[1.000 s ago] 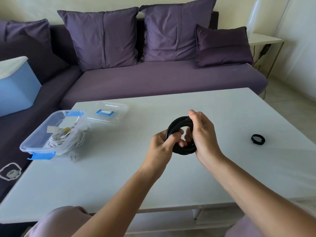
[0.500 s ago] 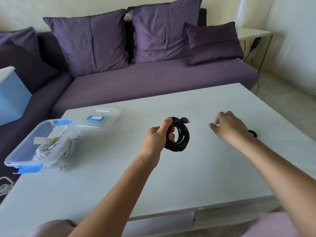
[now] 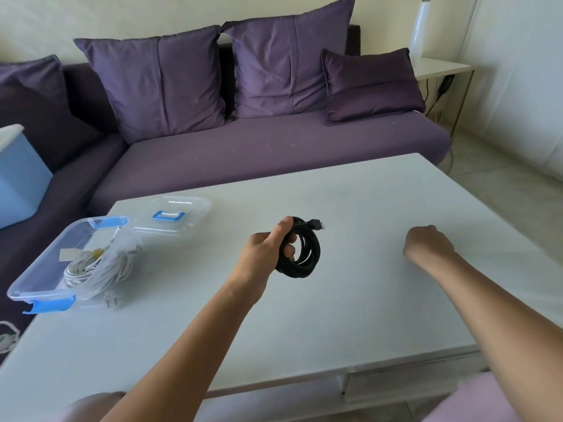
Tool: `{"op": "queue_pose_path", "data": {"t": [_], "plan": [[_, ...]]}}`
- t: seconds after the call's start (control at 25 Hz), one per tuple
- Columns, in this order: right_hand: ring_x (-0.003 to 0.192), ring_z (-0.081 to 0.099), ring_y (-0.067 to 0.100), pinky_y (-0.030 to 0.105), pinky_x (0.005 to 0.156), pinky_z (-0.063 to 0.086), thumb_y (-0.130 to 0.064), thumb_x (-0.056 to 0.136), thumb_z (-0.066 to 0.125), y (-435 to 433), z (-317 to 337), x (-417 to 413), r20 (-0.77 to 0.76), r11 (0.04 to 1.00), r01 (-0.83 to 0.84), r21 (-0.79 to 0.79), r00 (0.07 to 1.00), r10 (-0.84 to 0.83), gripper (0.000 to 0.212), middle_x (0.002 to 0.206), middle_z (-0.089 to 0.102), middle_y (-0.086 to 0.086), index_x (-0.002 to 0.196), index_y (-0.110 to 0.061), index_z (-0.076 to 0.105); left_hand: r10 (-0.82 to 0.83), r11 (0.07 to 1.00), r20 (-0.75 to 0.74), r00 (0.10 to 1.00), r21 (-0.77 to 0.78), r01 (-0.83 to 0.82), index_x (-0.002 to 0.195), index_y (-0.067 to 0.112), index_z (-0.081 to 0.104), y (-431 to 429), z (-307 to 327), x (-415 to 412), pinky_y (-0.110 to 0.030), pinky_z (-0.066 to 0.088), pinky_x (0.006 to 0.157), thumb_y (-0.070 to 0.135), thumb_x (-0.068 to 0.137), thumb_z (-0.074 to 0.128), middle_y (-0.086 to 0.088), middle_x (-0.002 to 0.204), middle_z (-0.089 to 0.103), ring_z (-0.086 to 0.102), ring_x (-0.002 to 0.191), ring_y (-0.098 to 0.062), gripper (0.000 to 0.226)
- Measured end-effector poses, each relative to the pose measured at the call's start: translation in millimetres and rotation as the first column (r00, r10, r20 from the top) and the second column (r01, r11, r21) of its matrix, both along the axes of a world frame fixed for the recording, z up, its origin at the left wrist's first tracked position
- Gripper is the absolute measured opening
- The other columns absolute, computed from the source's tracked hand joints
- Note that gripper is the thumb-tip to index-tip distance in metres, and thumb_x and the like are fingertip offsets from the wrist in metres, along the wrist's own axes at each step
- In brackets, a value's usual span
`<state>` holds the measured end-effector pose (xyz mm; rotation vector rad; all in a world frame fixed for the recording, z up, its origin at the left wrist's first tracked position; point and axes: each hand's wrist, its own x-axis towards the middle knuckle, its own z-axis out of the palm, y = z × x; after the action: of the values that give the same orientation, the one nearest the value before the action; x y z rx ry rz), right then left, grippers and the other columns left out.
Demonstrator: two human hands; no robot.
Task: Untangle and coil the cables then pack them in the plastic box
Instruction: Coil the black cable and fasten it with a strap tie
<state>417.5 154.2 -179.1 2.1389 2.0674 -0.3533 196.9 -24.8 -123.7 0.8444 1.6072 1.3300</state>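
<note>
My left hand [image 3: 268, 248] grips a coiled black cable [image 3: 307, 254] above the middle of the white table [image 3: 335, 324], with the plug end sticking out at the coil's top right. My right hand [image 3: 428, 243] is down on the table to the right, knuckles up and fingers curled under; what lies beneath them is hidden. The clear plastic box [image 3: 36, 275] with blue clips stands open at the table's left edge. A white coiled cable [image 3: 97, 266] lies in it and spills over its near rim.
The box's clear lid [image 3: 179, 208] with a blue handle lies just behind the box. A purple sofa [image 3: 274, 147] with cushions runs along the table's far side. A light blue container [image 3: 18, 178] sits on the sofa at left. A side table with a white vase [image 3: 422, 28] stands at back right.
My right hand let go of the black coil and moved right, down onto the spot where a small black band lay. The left hand keeps the coil.
</note>
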Motion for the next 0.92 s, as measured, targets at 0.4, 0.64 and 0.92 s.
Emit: {"op": "queue_pose_path", "data": {"t": [0.4,0.64,0.92], "plan": [[0.123,0.044,0.035,0.036,0.096,0.04,-0.009,0.095,0.04,14.6,-8.6,-0.2,-0.064,0.989,0.103,0.104,0.993,-0.097,0.039,0.133,0.04,0.022,0.132,0.005,0.038,0.058,0.998,0.135,0.989,-0.007,-0.058,0.079,0.01,0.061,-30.6,-1.2,-36.5,-0.029,0.033,0.067,0.039,0.092,0.054,0.006,0.052,0.044,0.037,0.06,-0.017,0.032],[0.063,0.054,0.024,0.026,0.049,0.031,-0.01,0.082,0.062,-14.4,6.2,-57.7,-0.471,0.974,-0.225,0.023,0.857,0.209,0.026,0.059,0.053,0.006,0.058,-0.011,0.051,0.093,0.996,0.236,0.967,-0.01,-0.094,0.082,0.01,0.062,-27.0,-9.4,-42.7,-0.03,0.035,0.069,0.034,0.091,0.057,0.004,0.056,0.047,0.04,0.055,-0.014,0.026],[0.047,0.028,0.008,0.015,0.041,0.025,0.015,0.072,0.055,-114.1,68.4,-119.4,-0.994,0.734,-0.672,-0.101,0.033,-0.107,0.033,0.061,0.034,0.0,0.068,-0.016,0.043,0.161,0.986,0.349,0.923,-0.021,-0.164,0.072,0.011,0.053,-38.1,-15.7,-57.8,-0.026,0.04,0.063,0.019,0.086,0.064,0.002,0.055,0.044,0.043,0.053,-0.013,0.02]]}}
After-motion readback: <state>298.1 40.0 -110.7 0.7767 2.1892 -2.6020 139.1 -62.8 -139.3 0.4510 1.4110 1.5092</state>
